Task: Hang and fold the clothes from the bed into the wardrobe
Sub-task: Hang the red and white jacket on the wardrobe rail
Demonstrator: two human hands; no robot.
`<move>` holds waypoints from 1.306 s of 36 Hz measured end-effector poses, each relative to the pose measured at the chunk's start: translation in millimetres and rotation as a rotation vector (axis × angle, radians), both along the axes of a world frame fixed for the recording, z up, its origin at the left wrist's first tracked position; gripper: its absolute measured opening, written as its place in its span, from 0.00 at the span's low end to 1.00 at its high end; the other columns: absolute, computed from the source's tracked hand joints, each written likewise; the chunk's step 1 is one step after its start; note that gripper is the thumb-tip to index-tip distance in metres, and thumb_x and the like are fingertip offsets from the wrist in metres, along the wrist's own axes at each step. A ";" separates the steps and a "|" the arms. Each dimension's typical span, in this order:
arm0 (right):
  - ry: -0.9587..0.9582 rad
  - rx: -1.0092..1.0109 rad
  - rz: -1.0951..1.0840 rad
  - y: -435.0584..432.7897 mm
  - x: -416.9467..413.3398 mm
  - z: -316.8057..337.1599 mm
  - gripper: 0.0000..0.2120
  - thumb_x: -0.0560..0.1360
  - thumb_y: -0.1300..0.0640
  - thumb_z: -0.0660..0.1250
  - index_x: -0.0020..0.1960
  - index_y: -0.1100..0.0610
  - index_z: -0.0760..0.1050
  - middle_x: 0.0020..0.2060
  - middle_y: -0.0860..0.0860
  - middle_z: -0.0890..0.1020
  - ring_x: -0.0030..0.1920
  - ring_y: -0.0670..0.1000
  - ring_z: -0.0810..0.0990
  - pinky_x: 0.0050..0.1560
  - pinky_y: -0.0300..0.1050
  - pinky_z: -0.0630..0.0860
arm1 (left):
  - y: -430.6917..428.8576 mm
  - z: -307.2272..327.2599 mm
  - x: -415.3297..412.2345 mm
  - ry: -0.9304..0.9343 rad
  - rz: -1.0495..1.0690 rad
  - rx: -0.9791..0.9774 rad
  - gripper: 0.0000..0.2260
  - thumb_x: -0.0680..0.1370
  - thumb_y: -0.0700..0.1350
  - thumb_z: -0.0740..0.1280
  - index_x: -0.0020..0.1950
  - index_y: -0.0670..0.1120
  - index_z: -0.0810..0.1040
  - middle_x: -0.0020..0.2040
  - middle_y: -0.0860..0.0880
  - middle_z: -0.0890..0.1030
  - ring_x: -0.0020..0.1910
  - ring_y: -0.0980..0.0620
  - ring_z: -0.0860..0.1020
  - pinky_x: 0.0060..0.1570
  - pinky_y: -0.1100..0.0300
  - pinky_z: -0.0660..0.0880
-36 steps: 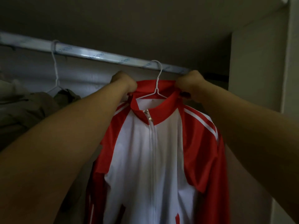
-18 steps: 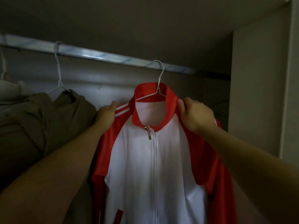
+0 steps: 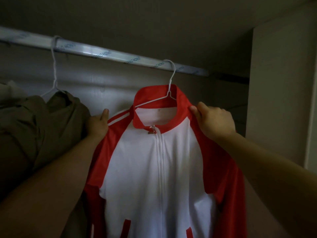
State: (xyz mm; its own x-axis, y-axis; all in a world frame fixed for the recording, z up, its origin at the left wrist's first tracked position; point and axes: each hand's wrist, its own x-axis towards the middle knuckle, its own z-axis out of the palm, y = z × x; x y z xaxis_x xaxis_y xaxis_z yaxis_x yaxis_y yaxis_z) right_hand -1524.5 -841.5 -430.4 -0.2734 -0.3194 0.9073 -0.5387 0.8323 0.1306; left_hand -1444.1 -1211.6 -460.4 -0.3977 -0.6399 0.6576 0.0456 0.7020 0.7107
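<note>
Since the red-and-white zip-front track jacket (image 3: 159, 169) hung on a thin white wire hanger (image 3: 169, 86) hooked over the silvery wardrobe rail (image 3: 111, 54), the hanging step looked nearly done, with only the squaring of the shoulders in hand. The right hand (image 3: 214, 121) pinched the red shoulder just beside the collar, thumb on the front. The left hand (image 3: 97, 125) lay at the striped shoulder, thumb up. Its fingers were hidden behind the cloth, so its grip could not be told. The next move probably called for a gentle release that would not swing the hanger, then a turn to the bed. A crumpled olive garment (image 3: 42, 126) hung just to the left.
</note>
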 end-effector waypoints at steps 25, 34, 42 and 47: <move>-0.195 -0.135 0.188 -6.0 -25.0 13.7 0.24 0.83 0.39 0.47 0.36 0.49 0.70 0.34 0.48 0.74 0.33 0.48 0.75 0.33 0.42 0.67 | 18.1 38.9 1.2 -0.123 -0.615 0.173 0.07 0.79 0.48 0.70 0.43 0.52 0.86 0.46 0.47 0.86 0.44 0.51 0.84 0.45 0.61 0.79; -0.115 -0.117 0.147 1.6 -23.3 15.6 0.20 0.82 0.40 0.44 0.37 0.44 0.65 0.38 0.42 0.69 0.35 0.44 0.71 0.33 0.40 0.64 | 10.8 26.2 3.6 -0.358 -0.757 0.576 0.35 0.68 0.74 0.61 0.57 0.47 0.81 0.51 0.43 0.86 0.47 0.45 0.85 0.41 0.56 0.81; -0.128 -0.131 0.153 -4.0 -13.9 11.8 0.19 0.83 0.42 0.47 0.36 0.45 0.64 0.36 0.43 0.68 0.34 0.45 0.71 0.31 0.40 0.62 | 2.1 -11.6 -12.6 0.040 -0.264 0.420 0.34 0.80 0.69 0.51 0.40 0.41 0.78 0.40 0.41 0.82 0.40 0.42 0.81 0.44 0.51 0.78; -0.118 -0.132 0.145 -4.4 -11.1 11.2 0.19 0.82 0.41 0.46 0.35 0.44 0.62 0.35 0.43 0.68 0.32 0.44 0.70 0.31 0.39 0.62 | -6.4 -25.6 -11.3 0.060 -0.196 0.333 0.32 0.81 0.67 0.51 0.31 0.44 0.70 0.32 0.43 0.75 0.33 0.44 0.75 0.39 0.54 0.72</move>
State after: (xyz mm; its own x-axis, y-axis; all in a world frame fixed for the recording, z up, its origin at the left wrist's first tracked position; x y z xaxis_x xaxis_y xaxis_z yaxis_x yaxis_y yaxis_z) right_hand -1535.6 -845.9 -419.1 -0.3395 -0.2440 0.9084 -0.6592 0.7506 -0.0447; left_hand -1455.4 -1218.0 -485.9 -0.5009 -0.7380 0.4522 0.2045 0.4067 0.8903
